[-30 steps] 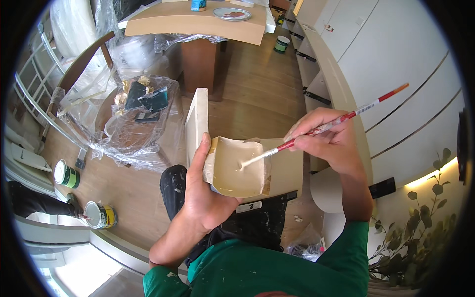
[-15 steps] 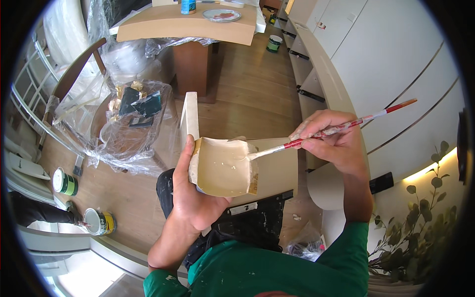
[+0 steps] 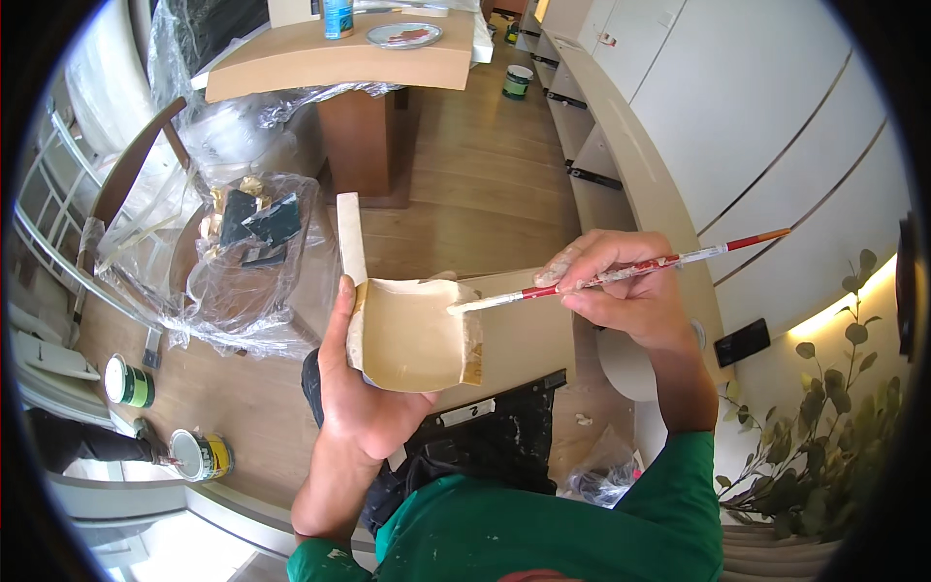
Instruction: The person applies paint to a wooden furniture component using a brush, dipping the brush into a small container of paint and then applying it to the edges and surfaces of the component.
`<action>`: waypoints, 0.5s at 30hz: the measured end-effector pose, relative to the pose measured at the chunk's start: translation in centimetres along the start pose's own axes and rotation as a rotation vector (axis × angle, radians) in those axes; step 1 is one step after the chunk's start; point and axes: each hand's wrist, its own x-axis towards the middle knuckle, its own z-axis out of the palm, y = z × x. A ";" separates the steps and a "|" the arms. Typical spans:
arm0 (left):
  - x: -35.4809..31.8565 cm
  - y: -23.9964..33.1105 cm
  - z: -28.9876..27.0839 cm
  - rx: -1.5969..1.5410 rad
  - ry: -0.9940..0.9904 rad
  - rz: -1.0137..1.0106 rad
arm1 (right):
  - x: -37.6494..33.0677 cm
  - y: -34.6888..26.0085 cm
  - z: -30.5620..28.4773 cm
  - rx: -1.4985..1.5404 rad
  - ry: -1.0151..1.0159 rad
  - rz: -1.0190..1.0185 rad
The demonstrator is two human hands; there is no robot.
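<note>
My left hand (image 3: 373, 417) supports a small, squarish, cut-down container (image 3: 473, 349) from below, its thumb against the left wall. Cream paint (image 3: 412, 339) covers the inside of it. Between the fingertips and thumb of my right hand (image 3: 630, 291) is a slim paintbrush (image 3: 703, 254) with a red, paint-spattered handle. Its cream-coated bristles rest at the container's right rim, pointing left. Beneath both hands a beige board (image 3: 529, 339) lies across my lap area, and a pale upright strip (image 3: 350, 238) rises just beyond the container.
A cardboard-covered table (image 3: 291, 73) ahead bears a blue can (image 3: 338, 17) and a paint-smeared lid (image 3: 404, 36). Plastic sheeting wraps a chair (image 3: 136, 160) at left. Paint cans (image 3: 129, 380) stand near another person's leg (image 3: 82, 436). Low cabinets (image 3: 640, 165) and a leafy plant (image 3: 824, 436) are on the right.
The brush tip has shifted slightly left, a little inward over the container's right rim. My right hand has moved left and down in the picture, and the whole view has shifted slightly.
</note>
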 end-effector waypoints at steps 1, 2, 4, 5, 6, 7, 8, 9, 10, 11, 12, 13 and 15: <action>0.1 0.0 -0.1 -0.009 0.001 -0.001 | -0.4 -0.1 -0.2 -0.002 0.016 -0.006; 0.2 0.1 -0.1 -0.009 -0.010 0.008 | -0.8 0.0 -0.6 0.008 0.015 -0.029; 0.5 0.3 -0.2 -0.008 -0.031 0.019 | -2.1 0.6 -1.6 0.025 0.021 -0.074; 0.8 0.5 -0.1 -0.004 -0.051 0.032 | -2.9 1.0 -1.9 0.065 0.081 -0.122; 1.1 0.7 0.1 -0.001 -0.071 0.044 | -4.0 1.6 -2.2 0.103 0.141 -0.172; 1.3 1.0 0.2 0.005 -0.086 0.056 | -5.1 2.5 -2.2 0.146 0.203 -0.221; 1.6 1.3 0.5 -0.003 -0.051 0.091 | -6.3 3.6 -1.9 0.206 0.313 -0.278; 2.1 1.5 0.6 0.008 -0.066 0.099 | -7.5 5.1 -1.3 0.264 0.424 -0.337; 2.6 1.9 0.7 0.022 -0.078 0.114 | -8.7 6.8 -0.7 0.328 0.531 -0.398; 3.0 2.4 0.7 0.037 -0.087 0.130 | -10.0 8.8 -0.4 0.389 0.612 -0.383; 3.4 2.7 0.2 0.033 -0.218 0.135 | -11.2 10.9 0.2 0.455 0.692 -0.366; 4.0 2.9 -0.2 0.045 -0.240 0.135 | -12.4 12.5 0.8 0.517 0.772 -0.346; 4.9 3.2 -0.4 0.079 -0.282 0.140 | -13.6 14.4 2.9 0.557 0.920 -0.207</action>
